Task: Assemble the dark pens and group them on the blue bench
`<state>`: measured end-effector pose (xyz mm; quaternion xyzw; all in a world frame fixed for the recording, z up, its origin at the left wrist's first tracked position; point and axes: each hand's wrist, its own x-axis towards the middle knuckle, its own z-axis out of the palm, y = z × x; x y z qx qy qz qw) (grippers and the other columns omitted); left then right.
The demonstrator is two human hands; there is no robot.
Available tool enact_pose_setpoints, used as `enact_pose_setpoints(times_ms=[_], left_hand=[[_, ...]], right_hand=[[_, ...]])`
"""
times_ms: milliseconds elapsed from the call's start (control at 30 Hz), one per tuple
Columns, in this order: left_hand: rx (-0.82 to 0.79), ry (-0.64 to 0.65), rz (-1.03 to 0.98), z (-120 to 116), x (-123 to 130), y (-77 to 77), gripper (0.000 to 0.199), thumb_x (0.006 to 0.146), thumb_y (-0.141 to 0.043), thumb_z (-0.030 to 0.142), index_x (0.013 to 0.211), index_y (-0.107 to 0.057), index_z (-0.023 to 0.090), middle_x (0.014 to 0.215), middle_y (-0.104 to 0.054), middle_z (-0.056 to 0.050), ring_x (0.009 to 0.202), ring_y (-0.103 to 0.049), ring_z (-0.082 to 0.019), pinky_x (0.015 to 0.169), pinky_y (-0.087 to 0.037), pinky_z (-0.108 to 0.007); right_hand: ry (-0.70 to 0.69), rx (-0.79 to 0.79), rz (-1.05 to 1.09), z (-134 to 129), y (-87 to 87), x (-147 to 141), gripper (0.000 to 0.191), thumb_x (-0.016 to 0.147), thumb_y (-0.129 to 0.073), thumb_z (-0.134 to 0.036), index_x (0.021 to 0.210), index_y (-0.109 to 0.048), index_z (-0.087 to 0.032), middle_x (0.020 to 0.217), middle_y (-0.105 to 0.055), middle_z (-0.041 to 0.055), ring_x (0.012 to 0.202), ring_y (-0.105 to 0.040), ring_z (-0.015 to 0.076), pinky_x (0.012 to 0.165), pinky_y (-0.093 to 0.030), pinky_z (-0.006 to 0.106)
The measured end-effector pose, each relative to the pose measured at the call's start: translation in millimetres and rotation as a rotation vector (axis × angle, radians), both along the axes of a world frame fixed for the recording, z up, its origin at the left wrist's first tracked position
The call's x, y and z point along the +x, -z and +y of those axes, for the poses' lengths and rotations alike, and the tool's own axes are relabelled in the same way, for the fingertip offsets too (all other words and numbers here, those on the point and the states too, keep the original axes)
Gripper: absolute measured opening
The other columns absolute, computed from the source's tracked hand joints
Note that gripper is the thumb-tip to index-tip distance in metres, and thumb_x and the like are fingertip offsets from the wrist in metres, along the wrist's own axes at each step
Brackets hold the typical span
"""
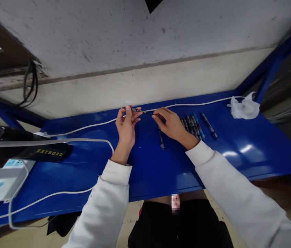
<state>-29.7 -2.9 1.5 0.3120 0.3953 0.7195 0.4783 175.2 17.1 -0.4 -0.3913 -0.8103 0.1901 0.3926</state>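
My left hand [126, 129] pinches a dark pen barrel [134, 109] between thumb and fingers, above the back of the blue table. A thin dark piece [149, 113] reaches from the barrel's tip towards my right hand [170, 123], whose thumb and forefinger are closed on its other end. Just below my right hand a single dark pen [162, 139] lies on the table. Several black and blue pens [194, 126] lie side by side to the right, partly hidden by that hand. One more dark pen [209, 126] rests apart from them, further right.
A white cable [199, 104] runs along the back of the blue table [158, 172]. Crumpled white plastic [245, 107] sits at the back right. At the left are a black object with yellow lettering [50, 152], a white power strip [3, 184] and looping white cables.
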Motion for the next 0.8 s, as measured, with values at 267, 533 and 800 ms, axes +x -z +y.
enact_pose_setpoints(times_ms=[267, 533, 800], left_hand=[[0.026, -0.019, -0.006, -0.6, 0.5, -0.2, 0.047, 0.095, -0.09, 0.067, 0.11, -0.073, 0.027, 0.108, -0.088, -0.008, 0.1, -0.087, -0.023, 0.077, -0.059, -0.028], [0.013, -0.041, 0.043, 1.3, 3.5, 1.5, 0.044, 0.096, -0.09, 0.065, 0.11, -0.072, 0.027, 0.104, -0.088, -0.006, 0.093, -0.087, -0.021, 0.073, -0.058, -0.026], [0.043, -0.032, 0.056, 0.0, 4.3, 1.6, 0.043, 0.09, -0.101, 0.047, 0.112, -0.071, 0.026, 0.1, -0.087, -0.004, 0.097, -0.086, -0.022, 0.077, -0.06, -0.027]], right_hand=[[-0.007, 0.004, -0.017, 1.5, 0.5, 0.8, 0.018, 0.12, -0.056, -0.039, 0.113, -0.068, -0.027, 0.111, -0.077, 0.0076, 0.099, -0.071, 0.0264, 0.085, -0.051, 0.038], [-0.002, 0.005, -0.012, 1.0, 0.6, 0.4, 0.019, 0.119, -0.056, -0.039, 0.111, -0.069, -0.026, 0.109, -0.077, 0.0079, 0.099, -0.071, 0.0265, 0.085, -0.051, 0.039], [-0.004, 0.001, -0.013, 1.9, 1.7, 0.7, 0.018, 0.119, -0.057, -0.039, 0.111, -0.069, -0.027, 0.109, -0.077, 0.0073, 0.099, -0.072, 0.0266, 0.084, -0.052, 0.038]])
